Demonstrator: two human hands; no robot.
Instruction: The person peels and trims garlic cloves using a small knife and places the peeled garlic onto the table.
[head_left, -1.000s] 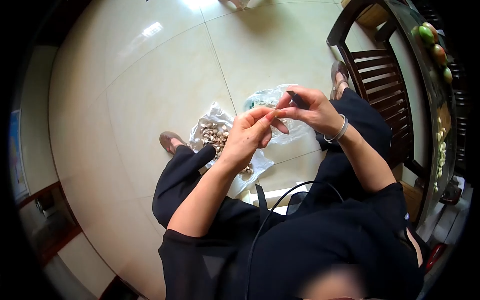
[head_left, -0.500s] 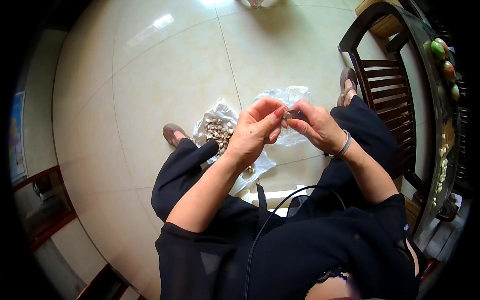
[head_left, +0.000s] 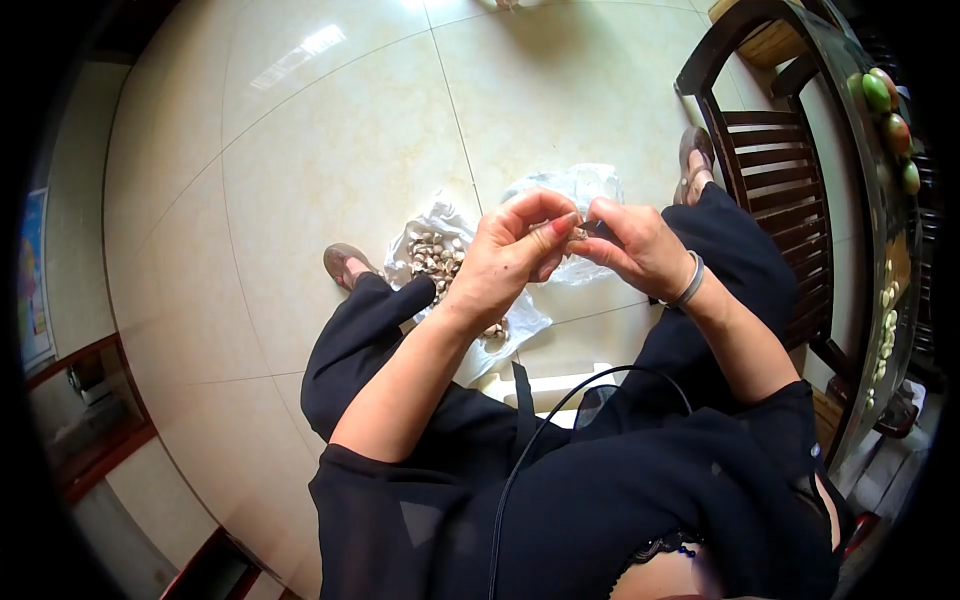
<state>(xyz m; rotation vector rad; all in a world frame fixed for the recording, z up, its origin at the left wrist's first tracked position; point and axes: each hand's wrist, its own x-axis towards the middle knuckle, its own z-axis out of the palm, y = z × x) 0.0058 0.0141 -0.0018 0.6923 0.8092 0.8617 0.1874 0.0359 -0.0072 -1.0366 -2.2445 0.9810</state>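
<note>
My left hand (head_left: pixel 515 245) is closed, thumb and forefinger pinching a small pale, papery-skinned piece (head_left: pixel 578 235) that looks like a garlic clove. Fingers also closed, my right hand (head_left: pixel 640 245) holds a small dark blade (head_left: pixel 592 226) against it; most of the blade is hidden by the fingers. Both hands meet at chest front, above the floor. Beneath my left wrist lies a white plastic bag (head_left: pixel 440 212) bearing a heap of brown-and-white garlic cloves (head_left: pixel 432 258). Behind the hands, a thin clear plastic bag (head_left: pixel 590 182) is spread on the tiles, partly covered.
A dark slatted wooden chair (head_left: pixel 770 180) stands at the right, beside a glass-topped table carrying several mangoes (head_left: pixel 896 133) and a row of pale pieces (head_left: pixel 885 335). A white stool or box (head_left: pixel 550 385) sits between my legs. A black cable (head_left: pixel 520 460) crosses my lap.
Both hands stay together at nearly the same place. The right fingers have shifted slightly, and the blade and the clove have turned a little between them.
</note>
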